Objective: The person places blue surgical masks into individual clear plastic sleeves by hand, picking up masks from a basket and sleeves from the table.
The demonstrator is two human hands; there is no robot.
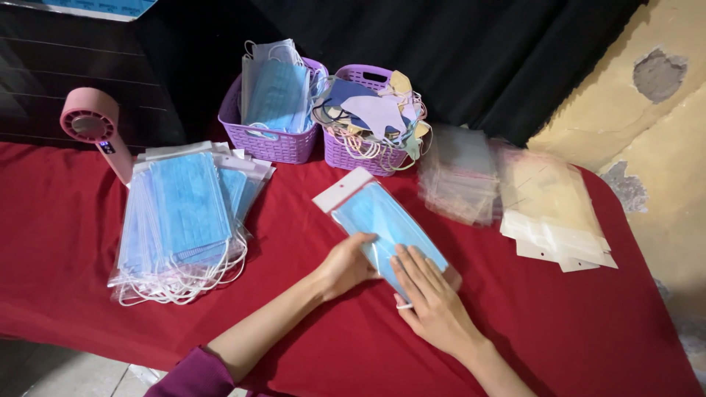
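A clear plastic pouch with a white header holds a blue face mask (pixel 382 217) and lies flat on the red tablecloth (pixel 515 323). My left hand (pixel 346 265) rests against the pouch's near left edge, fingers curled on it. My right hand (pixel 430 298) lies flat on the pouch's near end, fingers spread and pressing down. A white ear loop pokes out beneath my right palm.
A stack of loose blue masks (pixel 180 220) sits on packed pouches at the left. Two purple baskets (pixel 276 143) (pixel 353 158) at the back hold masks. Empty clear pouches (pixel 460 176) and white-header bags (pixel 555 213) lie at the right. A pink handheld fan (pixel 95 129) stands far left.
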